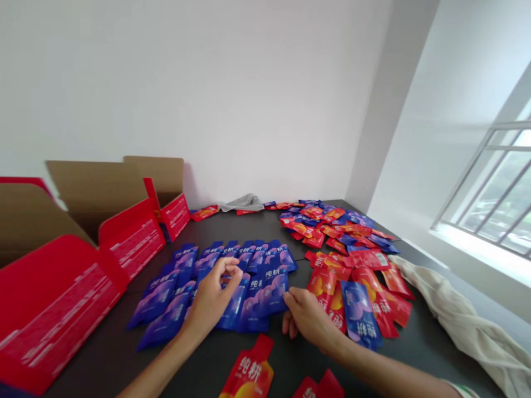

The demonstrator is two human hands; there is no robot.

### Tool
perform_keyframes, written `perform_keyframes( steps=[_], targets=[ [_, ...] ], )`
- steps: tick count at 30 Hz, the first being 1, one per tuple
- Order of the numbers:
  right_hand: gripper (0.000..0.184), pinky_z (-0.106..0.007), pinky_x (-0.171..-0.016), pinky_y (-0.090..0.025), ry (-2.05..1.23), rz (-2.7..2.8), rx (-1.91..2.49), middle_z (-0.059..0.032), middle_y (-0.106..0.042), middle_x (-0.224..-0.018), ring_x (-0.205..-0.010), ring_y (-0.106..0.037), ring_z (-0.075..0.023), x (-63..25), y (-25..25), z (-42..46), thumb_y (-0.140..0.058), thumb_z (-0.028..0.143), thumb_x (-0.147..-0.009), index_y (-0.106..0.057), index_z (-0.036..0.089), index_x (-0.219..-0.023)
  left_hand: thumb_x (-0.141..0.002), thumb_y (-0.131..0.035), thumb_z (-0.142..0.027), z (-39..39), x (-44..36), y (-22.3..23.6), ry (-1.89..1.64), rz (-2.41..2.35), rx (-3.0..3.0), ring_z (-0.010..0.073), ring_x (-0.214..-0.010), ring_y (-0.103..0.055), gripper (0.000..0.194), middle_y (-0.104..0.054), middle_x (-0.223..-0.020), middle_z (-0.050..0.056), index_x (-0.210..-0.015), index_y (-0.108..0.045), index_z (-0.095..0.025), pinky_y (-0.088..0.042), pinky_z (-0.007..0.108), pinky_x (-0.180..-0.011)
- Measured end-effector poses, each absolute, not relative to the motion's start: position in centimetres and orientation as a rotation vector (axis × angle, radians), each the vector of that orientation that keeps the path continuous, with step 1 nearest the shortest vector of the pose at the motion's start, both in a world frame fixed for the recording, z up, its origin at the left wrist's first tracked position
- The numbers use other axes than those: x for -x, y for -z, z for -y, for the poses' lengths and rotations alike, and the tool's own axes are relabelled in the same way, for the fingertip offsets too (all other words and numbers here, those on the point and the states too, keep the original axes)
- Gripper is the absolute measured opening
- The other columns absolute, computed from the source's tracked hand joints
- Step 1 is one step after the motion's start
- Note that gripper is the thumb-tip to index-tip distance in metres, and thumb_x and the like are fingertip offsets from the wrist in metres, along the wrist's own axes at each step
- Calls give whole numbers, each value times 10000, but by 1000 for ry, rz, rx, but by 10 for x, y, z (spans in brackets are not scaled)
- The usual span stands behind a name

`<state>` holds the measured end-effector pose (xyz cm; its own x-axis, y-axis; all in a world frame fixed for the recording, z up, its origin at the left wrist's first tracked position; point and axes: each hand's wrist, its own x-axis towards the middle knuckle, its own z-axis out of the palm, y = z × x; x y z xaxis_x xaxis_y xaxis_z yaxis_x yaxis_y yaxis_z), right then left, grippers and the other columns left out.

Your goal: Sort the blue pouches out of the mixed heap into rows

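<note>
My right hand [305, 318] pinches the lower right edge of a blue pouch [272, 290] printed with purple fruit and white characters. That pouch lies over the right end of a front row of overlapping blue pouches. My left hand [213, 293] hovers above the row's middle, fingers loosely curled, with a gap to the thumb and nothing visible between them. Behind is a second row of blue pouches [209, 255]. More blue pouches [164, 318] lie left of my left hand, partly hidden by the forearm. A red pouch [249, 367] lies nearest me, between my forearms.
Open red cartons [133, 243] line the left side. On the right are red pouches [369, 287] with one blue pouch [360, 312] on top. A mixed heap [327, 221] lies farther back. A pale cloth [452, 304] runs along the right edge; grey plastic [243, 203] lies by the wall.
</note>
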<state>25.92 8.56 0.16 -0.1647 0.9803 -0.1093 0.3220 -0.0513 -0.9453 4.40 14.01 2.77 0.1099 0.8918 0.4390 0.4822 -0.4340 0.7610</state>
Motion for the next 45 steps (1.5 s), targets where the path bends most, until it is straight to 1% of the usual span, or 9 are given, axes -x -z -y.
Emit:
perform_keyframes(
  steps=[4,7,11,15,26,31,35,41,45],
  targets=[
    [266,-157,-344,-323,-1288,1528,1396,7,-596,-485,-350,-524,-102,-262,-8,-86,-320,287,-944,-411,200,-710,-884,-523,-383,-134,-49,-18,-1157,-1358,-2192,236,-1049,-607,357,-640,-1098,65,-1196,-493,-213,-450,410,-951],
    [263,-158,-359,-350,-1321,1495,1377,1,-613,-507,-357,-532,-98,-270,-13,-86,-337,328,-934,-414,193,-721,-910,-496,-372,-129,-50,-13,-1043,-1358,-2350,243,-1156,-555,398,-593,-1240,90,-1275,-470,-216,-418,423,-1006],
    [245,-152,-359,-351,-1386,1497,1488,2,-614,-499,-367,-549,-97,-279,-17,-85,-311,300,-935,-413,187,-742,-930,-478,-408,-123,-51,-9,-859,-1319,-2530,245,-1276,-469,432,-530,-1367,75,-1335,-473,-257,-363,434,-1075],
    [245,-150,-357,-348,-1442,1550,1604,5,-605,-478,-372,-562,-101,-283,-17,-87,-272,255,-939,-413,186,-750,-955,-419,-467,-119,-51,-5,-725,-1317,-2639,254,-1353,-381,472,-456,-1453,54,-1398,-415,-302,-301,483,-1111],
    [227,-152,-351,-326,-1455,1679,1652,-8,-629,-496,-392,-589,-114,-299,-5,-98,-300,263,-938,-424,189,-763,-981,-333,-486,-115,-52,-5,-631,-1366,-2744,242,-1371,-355,473,-426,-1477,49,-1412,-398,-302,-320,478,-1102],
    [231,-171,-371,-362,-1428,1674,1678,-18,-638,-512,-424,-614,-136,-305,0,-103,-371,350,-930,-418,200,-760,-985,-320,-483,-114,-52,-5,-644,-1376,-2759,235,-1370,-355,470,-428,-1476,38,-1413,-392,-303,-329,471,-1095],
    [257,-181,-379,-350,-1428,1757,1661,-30,-642,-524,-427,-608,-139,-303,-2,-105,-381,372,-928,-424,200,-742,-986,-320,-480,-115,-53,-3,-656,-1377,-2768,237,-1365,-361,468,-431,-1474,41,-1412,-394,-300,-327,471,-1094],
    [371,-208,-380,-346,-1315,1883,1685,-37,-598,-473,-379,-554,-139,-298,-9,-103,-378,352,-932,-463,194,-608,-986,-330,-472,-114,-52,-4,-675,-1369,-2793,238,-1355,-380,464,-455,-1456,43,-1411,-400,-298,-337,456,-1088],
    [468,-230,-453,-385,-1047,2091,1691,-30,-549,-440,-399,-533,-139,-297,-22,-96,-403,387,-941,-487,189,-525,-985,-344,-463,-115,-52,-1,-702,-1375,-2804,241,-1347,-392,479,-456,-1456,51,-1432,-367,-293,-328,453,-1096]
  ],
)
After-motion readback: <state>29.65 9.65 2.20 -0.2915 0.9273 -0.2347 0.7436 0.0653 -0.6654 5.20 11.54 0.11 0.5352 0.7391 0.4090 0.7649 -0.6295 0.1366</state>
